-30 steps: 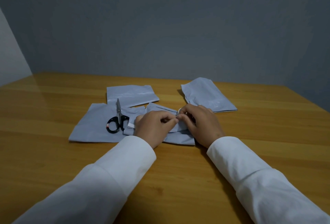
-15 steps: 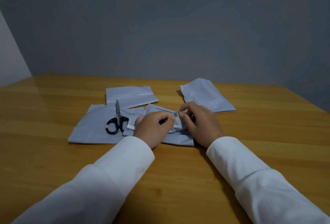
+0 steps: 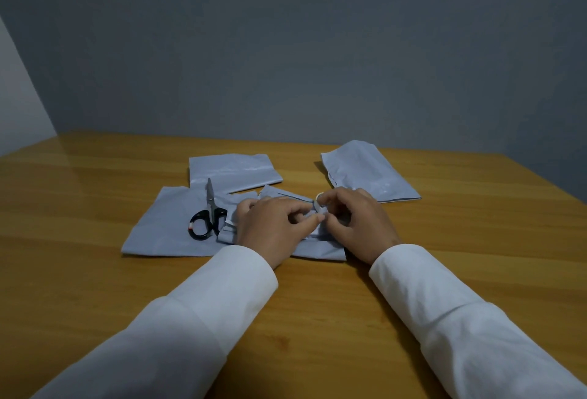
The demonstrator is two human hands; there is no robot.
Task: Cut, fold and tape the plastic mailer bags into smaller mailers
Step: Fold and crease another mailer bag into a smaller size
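A small grey mailer piece [image 3: 320, 249] lies on the wooden table [image 3: 95, 271] under both my hands. My left hand [image 3: 273, 227] and my right hand [image 3: 355, 224] meet over it, fingertips pinching a small whitish strip at its upper edge, which looks like tape or a folded flap. A small roll-like object shows at my right fingertips [image 3: 319, 197]. Black-handled scissors [image 3: 206, 217], blades shut, rest on a larger grey mailer sheet [image 3: 165, 230] just left of my left hand.
Another grey mailer piece [image 3: 232, 170] lies behind the scissors. A folded grey mailer [image 3: 365, 173] sits at the back right. A grey wall stands behind the table's far edge.
My fingertips have shifted slightly over the small piece, the right fingers curling closer to the left. The mailers and scissors have not moved.
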